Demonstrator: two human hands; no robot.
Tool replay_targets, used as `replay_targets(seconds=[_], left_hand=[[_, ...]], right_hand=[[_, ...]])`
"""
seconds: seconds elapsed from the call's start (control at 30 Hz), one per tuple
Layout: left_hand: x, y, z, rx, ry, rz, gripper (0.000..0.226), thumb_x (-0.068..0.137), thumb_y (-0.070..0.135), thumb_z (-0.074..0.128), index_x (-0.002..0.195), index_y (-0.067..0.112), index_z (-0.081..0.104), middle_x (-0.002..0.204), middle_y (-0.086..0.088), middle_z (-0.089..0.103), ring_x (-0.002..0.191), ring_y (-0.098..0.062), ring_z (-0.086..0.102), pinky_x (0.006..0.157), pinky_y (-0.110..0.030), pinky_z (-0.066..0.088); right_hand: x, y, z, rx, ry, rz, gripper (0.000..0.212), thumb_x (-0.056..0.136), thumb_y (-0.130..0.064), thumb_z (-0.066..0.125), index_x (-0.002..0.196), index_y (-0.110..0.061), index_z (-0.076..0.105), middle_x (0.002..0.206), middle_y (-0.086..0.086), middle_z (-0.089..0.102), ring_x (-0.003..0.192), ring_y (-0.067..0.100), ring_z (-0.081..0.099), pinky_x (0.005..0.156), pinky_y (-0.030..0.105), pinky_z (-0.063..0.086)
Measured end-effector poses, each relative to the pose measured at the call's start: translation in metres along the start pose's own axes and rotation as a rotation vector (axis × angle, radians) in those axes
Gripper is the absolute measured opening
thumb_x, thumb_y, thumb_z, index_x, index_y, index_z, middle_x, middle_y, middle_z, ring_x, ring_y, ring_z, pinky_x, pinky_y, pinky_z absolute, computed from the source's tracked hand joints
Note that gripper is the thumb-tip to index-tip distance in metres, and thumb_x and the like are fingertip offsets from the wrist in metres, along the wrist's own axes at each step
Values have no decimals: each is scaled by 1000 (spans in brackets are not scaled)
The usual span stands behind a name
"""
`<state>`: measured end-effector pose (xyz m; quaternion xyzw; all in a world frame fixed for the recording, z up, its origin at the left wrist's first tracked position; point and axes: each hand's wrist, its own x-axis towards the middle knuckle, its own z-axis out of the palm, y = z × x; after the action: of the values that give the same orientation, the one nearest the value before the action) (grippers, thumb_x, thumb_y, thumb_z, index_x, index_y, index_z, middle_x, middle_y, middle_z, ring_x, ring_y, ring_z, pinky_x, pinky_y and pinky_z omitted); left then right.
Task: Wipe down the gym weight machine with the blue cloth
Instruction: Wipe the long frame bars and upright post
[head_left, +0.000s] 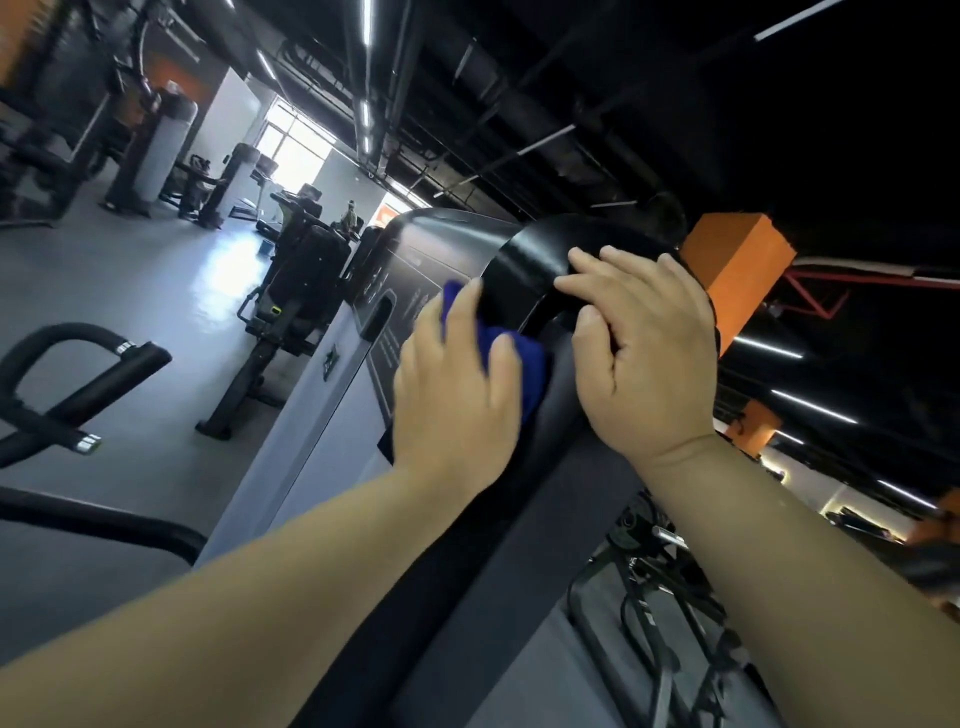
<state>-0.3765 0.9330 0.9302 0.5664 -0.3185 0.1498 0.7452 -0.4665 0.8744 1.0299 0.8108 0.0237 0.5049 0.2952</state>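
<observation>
**Item: weight machine (519, 265), top end, under cleaning.** Black glossy frame curving over at the top, with a dark instruction panel (402, 306) on its side face and a pale grey shroud (322, 415) beneath that.

**Blue cloth (534, 371).** Bunched up and pressed flat to the black frame just under the curve, beside the instruction panel. It is mostly covered by the hand on it. Blue shows past the fingertips and beside the thumb.

**Left grip (457, 379).** A bare hand, arm raised from the lower left. Palm on the cloth, fingers and thumb bent round the bundle, holding it against the frame.

**Right grip (647, 353).** A bare hand just beside the left, not touching the cloth. Fingers are laid over the curved top of the frame, thumb folded in under its edge, so it holds the machine itself.

**Surroundings.**
- Black padded handlebars (78, 358) with chrome end caps, to the left and well apart from the hands.
- Grey floor (130, 270), lit by a bright window (296, 150) at the far end of the room.
- Further dark exercise machines (306, 270) standing between the window and the panel.
- An orange block (737, 260) on the dark ceiling, just right of the right grip.
- White light strips (366, 119) running along the ceiling.
</observation>
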Motion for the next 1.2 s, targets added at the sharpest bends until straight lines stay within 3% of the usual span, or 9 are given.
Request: replay_targets(seconds=[0.17,0.27,0.33,0.47,0.6,0.73,0.9,1.03,1.2], left_hand=[[-33,-18,5,-15,27,87,64,94,46,22,155,31,12,163,2,16,147,-10,14,119,-30,12],[-88,-71,-6,-34,3,45,60,92,43,25,149,38,7,162,9,14,148,-2,9,122,-37,14],[-103,-88,-10,-30,-8,-35,61,91,45,24,149,37,8,160,11,13,148,-4,10,122,-44,16],[-66,-55,-10,-21,63,-97,74,88,51,22,156,22,17,162,3,16,147,-11,14,120,-31,13],[-46,-16,-1,14,17,22,71,91,49,24,156,21,17,164,-3,13,148,-17,10,120,-32,8],[-96,-52,3,50,-22,120,64,94,42,30,154,24,18,164,5,10,151,-15,10,121,-44,18],[-130,-85,-10,-19,54,-139,66,91,50,28,153,30,20,159,22,9,149,-2,6,122,-45,17],[-74,-32,4,-93,145,-306,57,100,42,32,155,31,21,162,12,15,149,-8,7,123,-35,9],[-98,-58,4,-11,97,-11,59,90,57,24,147,46,19,157,25,11,143,10,2,111,-7,0]], right_hand=[[1,0,0,-2,-21,-15,36,92,-22,40,109,-15,72,124,0,68,124,19,56,116,40,27],[1,-2,1,8,13,-4,35,90,-21,42,106,-15,73,121,0,69,121,20,58,114,41,30],[1,-3,1,-4,2,-1,35,89,-21,43,107,-15,73,122,0,69,121,20,58,113,41,30],[1,-7,0,-52,-40,4,35,88,-23,44,110,-14,71,125,0,67,124,21,56,114,44,30],[1,-9,-1,-90,-77,-11,36,88,-21,44,112,-13,69,127,1,66,126,22,55,115,46,29],[2,-10,1,-133,-97,-81,36,88,-17,43,110,-11,69,125,5,67,125,22,57,118,43,24],[13,-18,1,-164,-190,-162,36,85,-20,42,103,-11,72,120,8,69,120,24,60,119,42,18],[12,-34,9,-218,-252,-176,34,83,-22,48,103,-12,73,123,8,68,126,27,56,116,46,23],[7,-34,12,-274,-246,-199,36,84,-24,45,104,-11,71,124,8,67,127,31,54,114,50,29]])
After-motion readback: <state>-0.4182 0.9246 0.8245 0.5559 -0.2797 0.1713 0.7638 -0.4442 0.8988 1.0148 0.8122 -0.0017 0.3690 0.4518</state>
